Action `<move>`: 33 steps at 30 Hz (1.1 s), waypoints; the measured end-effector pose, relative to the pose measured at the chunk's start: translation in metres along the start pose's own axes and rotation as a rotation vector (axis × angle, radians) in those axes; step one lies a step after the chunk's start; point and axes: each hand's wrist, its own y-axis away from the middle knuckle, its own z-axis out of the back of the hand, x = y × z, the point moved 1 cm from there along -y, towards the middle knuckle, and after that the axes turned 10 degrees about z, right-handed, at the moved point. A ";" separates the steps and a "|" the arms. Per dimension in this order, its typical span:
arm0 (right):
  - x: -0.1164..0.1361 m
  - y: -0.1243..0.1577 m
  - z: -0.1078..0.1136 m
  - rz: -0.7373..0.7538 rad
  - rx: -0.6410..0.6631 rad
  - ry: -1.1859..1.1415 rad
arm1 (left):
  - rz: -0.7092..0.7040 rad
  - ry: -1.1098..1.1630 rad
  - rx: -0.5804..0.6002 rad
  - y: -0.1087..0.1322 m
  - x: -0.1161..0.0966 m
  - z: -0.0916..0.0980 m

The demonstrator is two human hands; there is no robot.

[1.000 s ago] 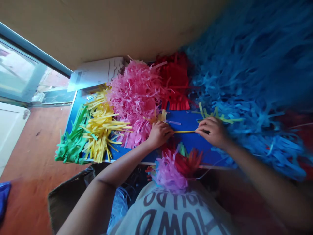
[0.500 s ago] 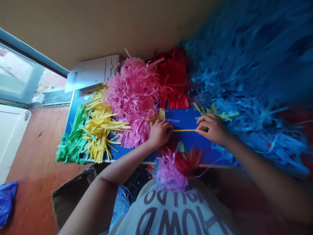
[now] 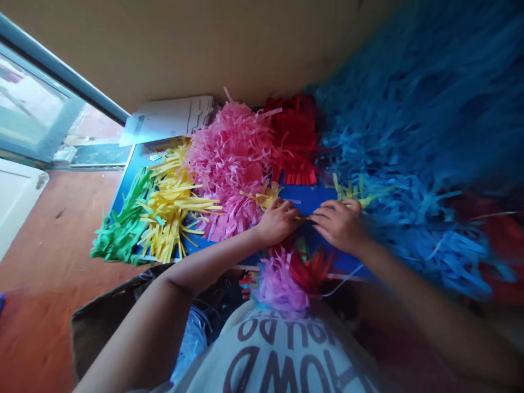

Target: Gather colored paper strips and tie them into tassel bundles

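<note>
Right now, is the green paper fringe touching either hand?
No, the green paper fringe lies beyond the left hand, with yellow fringe and pink fringe between them.

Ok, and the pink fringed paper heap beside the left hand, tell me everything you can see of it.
The pink fringed paper heap is a fluffy mass of thin, matte paper strips, curling in all directions, with flatter fringe at its lower end. It lies on a blue board, between yellow fringed paper and red fringed paper, with strips crossing toward both. The left hand sits against its lower edge.
</note>
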 end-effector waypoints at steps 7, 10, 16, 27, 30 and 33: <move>0.006 -0.017 -0.015 0.150 -0.014 0.134 | 0.003 0.015 -0.111 -0.013 -0.003 -0.010; 0.012 -0.026 0.001 0.080 -0.122 0.071 | 0.022 0.011 -0.195 -0.014 0.002 0.005; 0.037 -0.063 0.085 -0.228 -0.037 -0.642 | -0.083 0.057 -0.299 0.018 0.009 0.099; 0.082 -0.092 0.074 -0.415 -0.195 -1.483 | 0.068 0.128 -0.847 0.053 -0.014 0.144; 0.098 -0.090 0.066 -0.484 -0.404 -1.485 | 0.206 0.364 -0.900 0.059 -0.026 0.136; 0.107 -0.091 0.064 -0.566 -0.520 -1.488 | 0.282 0.635 -0.902 0.060 -0.032 0.130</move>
